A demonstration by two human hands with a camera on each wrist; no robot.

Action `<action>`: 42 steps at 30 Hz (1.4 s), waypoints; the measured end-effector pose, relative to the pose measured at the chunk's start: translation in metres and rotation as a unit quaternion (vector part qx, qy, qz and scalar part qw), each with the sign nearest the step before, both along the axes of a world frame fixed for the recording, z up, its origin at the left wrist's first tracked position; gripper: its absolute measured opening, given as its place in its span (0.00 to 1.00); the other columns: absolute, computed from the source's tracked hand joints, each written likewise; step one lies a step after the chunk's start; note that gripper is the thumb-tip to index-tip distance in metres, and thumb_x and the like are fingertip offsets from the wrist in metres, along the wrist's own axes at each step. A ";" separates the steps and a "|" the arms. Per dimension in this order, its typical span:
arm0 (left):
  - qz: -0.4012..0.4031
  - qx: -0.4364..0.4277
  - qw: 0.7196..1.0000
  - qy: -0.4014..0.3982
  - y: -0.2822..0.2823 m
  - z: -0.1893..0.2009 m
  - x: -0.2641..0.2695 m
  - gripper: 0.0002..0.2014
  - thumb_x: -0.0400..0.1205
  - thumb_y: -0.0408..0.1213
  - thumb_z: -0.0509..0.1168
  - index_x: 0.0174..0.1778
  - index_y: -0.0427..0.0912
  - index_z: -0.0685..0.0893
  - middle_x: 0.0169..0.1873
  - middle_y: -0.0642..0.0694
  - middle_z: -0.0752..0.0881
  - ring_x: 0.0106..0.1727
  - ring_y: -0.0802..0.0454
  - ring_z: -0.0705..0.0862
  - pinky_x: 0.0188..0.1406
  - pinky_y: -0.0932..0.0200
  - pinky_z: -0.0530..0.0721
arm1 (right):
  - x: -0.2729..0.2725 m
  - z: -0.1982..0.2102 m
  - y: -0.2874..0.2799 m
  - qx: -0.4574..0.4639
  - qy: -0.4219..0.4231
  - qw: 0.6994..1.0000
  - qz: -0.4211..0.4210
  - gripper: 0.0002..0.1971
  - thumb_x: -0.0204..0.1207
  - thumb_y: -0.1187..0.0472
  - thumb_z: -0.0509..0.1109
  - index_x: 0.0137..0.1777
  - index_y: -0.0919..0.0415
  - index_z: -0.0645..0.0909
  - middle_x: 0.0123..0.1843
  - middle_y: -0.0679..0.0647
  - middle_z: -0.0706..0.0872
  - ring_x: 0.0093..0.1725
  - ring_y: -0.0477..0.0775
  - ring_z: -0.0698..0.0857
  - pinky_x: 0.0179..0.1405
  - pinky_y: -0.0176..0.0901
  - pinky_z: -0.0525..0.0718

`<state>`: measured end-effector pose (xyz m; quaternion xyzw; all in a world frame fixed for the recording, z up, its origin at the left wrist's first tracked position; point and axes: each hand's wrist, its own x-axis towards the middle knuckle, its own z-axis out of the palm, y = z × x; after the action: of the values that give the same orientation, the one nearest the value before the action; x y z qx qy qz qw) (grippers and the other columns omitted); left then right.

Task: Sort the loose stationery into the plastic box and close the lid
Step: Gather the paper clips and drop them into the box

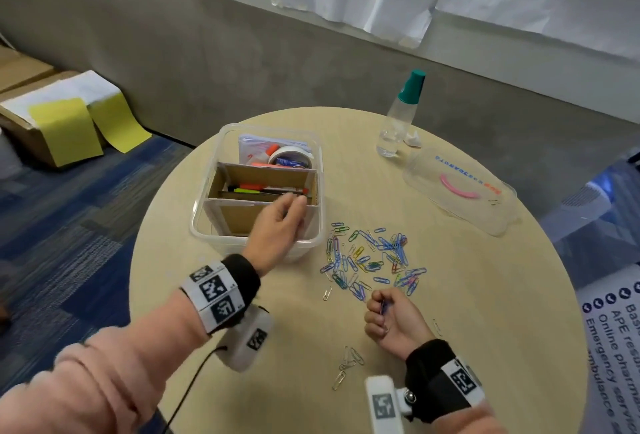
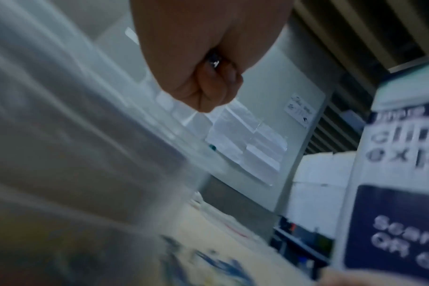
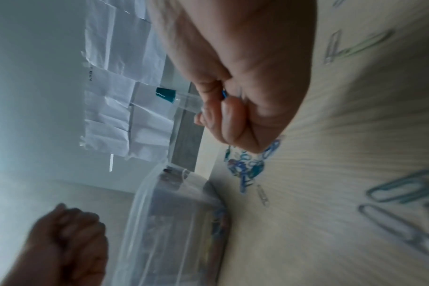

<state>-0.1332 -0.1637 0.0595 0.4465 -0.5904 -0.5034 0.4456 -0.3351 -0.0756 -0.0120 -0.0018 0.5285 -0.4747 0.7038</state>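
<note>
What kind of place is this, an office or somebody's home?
Probably an office or clinic meeting room: a round table on blue carpet tiles, cardboard boxes against a bare wall, and a printed notice listing pharmacy and emergency services.

the left hand (image 1: 280,229) covers the near compartment of the plastic box (image 1: 207,226), so its contents cannot be told; whatever glints inside its curled fingers (image 2: 209,91) is blurred; the right hand (image 1: 394,321) hides all but a blue sliver of a paper clip (image 3: 223,95); the printed sign (image 1: 613,326) is cut off by the frame edge
</note>
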 end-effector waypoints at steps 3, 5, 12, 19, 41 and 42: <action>0.045 -0.099 0.973 -0.202 -0.021 -0.003 0.034 0.08 0.85 0.42 0.57 0.40 0.47 0.74 0.32 0.56 0.78 0.34 0.63 0.77 0.31 0.72 0.73 | 0.009 0.020 -0.013 -0.014 -0.014 0.999 0.026 0.11 0.77 0.62 0.55 0.33 0.59 0.68 0.22 0.50 0.70 0.16 0.45 0.64 0.10 0.33 0.61; 0.006 -0.097 0.941 -0.324 -0.032 -0.007 0.053 0.04 0.84 0.42 0.57 0.46 0.48 0.75 0.36 0.57 0.79 0.38 0.62 0.79 0.34 0.71 0.74 | 0.016 0.036 -0.024 -0.021 -0.016 0.999 0.045 0.11 0.78 0.62 0.54 0.33 0.59 0.69 0.22 0.50 0.70 0.17 0.45 0.65 0.11 0.33 0.62; -0.016 -0.042 0.899 -0.437 -0.048 -0.023 0.074 0.08 0.83 0.42 0.61 0.52 0.44 0.83 0.44 0.52 0.81 0.46 0.54 0.79 0.48 0.62 0.75 | 0.063 0.090 -0.074 -0.060 0.001 0.992 0.112 0.12 0.81 0.62 0.52 0.37 0.60 0.71 0.26 0.51 0.69 0.21 0.46 0.66 0.16 0.33 0.64; 0.193 -0.127 0.941 -0.248 -0.033 -0.025 0.072 0.10 0.84 0.40 0.59 0.45 0.42 0.84 0.35 0.51 0.83 0.35 0.59 0.79 0.33 0.67 0.74 | 0.120 0.109 -0.111 -0.033 0.011 0.982 0.185 0.12 0.85 0.62 0.51 0.53 0.64 0.76 0.41 0.57 0.76 0.37 0.49 0.76 0.33 0.34 0.74; -0.114 -0.312 0.910 -0.247 0.021 -0.008 0.010 0.05 0.77 0.34 0.67 0.40 0.38 0.86 0.35 0.46 0.85 0.37 0.56 0.79 0.38 0.68 0.74 | 0.000 0.071 -0.041 -0.167 0.365 0.869 0.290 0.07 0.79 0.62 0.66 0.43 0.62 0.83 0.35 0.51 0.83 0.28 0.44 0.79 0.29 0.32 0.78; -0.182 -0.322 0.890 -0.266 0.026 -0.013 -0.001 0.04 0.77 0.35 0.68 0.41 0.39 0.87 0.37 0.46 0.86 0.38 0.55 0.80 0.38 0.65 0.76 | -0.012 0.059 -0.031 -0.142 0.436 0.829 0.320 0.06 0.78 0.61 0.67 0.43 0.62 0.83 0.34 0.50 0.83 0.29 0.44 0.78 0.30 0.32 0.76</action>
<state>-0.1346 -0.1374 0.0466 0.2802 -0.8875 -0.2205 0.2919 -0.3470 -0.1063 0.0471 -0.4777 0.6768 -0.2431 0.5046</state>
